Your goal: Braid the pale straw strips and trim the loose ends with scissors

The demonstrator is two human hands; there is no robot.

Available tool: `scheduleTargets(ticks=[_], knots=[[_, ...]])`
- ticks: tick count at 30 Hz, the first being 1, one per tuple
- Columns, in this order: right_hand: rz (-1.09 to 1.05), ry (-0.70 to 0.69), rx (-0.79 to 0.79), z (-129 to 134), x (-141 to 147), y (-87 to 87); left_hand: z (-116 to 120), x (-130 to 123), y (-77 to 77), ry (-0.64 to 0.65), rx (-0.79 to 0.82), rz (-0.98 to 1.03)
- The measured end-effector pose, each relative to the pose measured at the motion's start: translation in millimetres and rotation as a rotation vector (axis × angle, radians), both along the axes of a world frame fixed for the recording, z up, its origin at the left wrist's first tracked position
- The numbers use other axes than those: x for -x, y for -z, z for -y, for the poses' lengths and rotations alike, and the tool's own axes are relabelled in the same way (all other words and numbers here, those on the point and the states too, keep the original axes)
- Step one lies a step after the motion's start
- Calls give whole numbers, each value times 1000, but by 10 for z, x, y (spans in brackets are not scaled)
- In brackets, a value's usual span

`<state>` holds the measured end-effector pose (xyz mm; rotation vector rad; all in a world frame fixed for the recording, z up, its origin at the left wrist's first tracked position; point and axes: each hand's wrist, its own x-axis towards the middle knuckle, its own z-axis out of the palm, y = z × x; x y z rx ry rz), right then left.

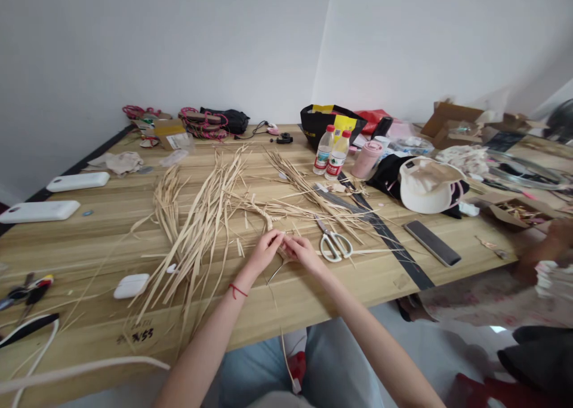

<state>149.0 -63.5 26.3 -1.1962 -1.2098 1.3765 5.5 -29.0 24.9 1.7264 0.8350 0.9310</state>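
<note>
My left hand and my right hand meet at the table's near edge, fingers closed together on the end of a braided straw cord. The cord runs from my fingertips up and left into loose straw strands. Just below my hands a thin metal tool slants, and a single strand hangs toward my lap. Right of my right hand lie scissors with pale handles. A large bundle of flat straw strips spreads to the left, and another bundle lies behind. My fingers hide the exact grip.
Two water bottles, a pink cup and a black bag stand at the back. A cap and a phone lie right. White devices sit left. Another person's arm rests at the right edge.
</note>
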Motion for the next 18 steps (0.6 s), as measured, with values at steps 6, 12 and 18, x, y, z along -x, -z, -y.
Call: scheduleTargets(ticks=[6,12,18], knots=[[46,-5,-85,14,5,-62,31,12,-29,-30,15,-7],[106,22,-107,-26,-53,-148,-74,93,40,-213,41,105],[228,149,-233,-36,-196,-356,-234,270,63,-459,76,193]])
